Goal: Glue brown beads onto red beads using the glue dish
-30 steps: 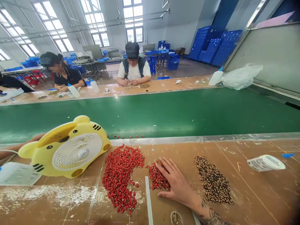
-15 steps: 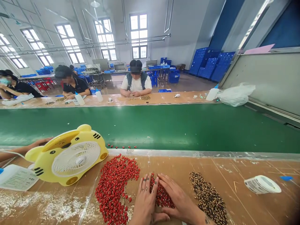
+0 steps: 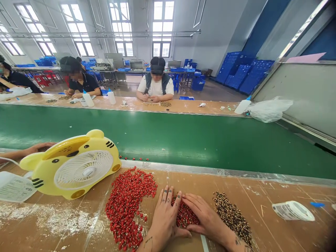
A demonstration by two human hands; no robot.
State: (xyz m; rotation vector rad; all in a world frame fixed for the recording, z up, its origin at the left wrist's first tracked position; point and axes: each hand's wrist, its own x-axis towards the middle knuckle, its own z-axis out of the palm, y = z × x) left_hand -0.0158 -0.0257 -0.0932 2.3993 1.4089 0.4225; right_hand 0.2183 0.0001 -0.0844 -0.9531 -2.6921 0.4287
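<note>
Side by side on the brown tabletop, my left hand (image 3: 165,214) and my right hand (image 3: 206,217) cup a small heap of red pieces (image 3: 185,214). Both hands lie low with fingers stretched out, thumbs close together at the near side. Tattoos mark the left fingers and both forearms. Left of my left hand spreads a larger heap of small red pieces with pale tips (image 3: 126,203). Beyond my right hand lies a heap of small black-and-gold pieces (image 3: 232,217). Part of the small heap is hidden under my fingers.
A yellow animal-faced fan (image 3: 78,168) stands left, a person's hand (image 3: 43,146) behind it. A green belt (image 3: 168,136) crosses ahead, several red pieces along its near edge. A white tub (image 3: 293,210) lies right. Co-workers sit across, near squeeze bottles (image 3: 111,97) and a plastic bag (image 3: 270,109).
The camera view has tipped down slightly. My hands have shifted a little to the right and forward, still around the small red heap. The larger heaps look unchanged.
</note>
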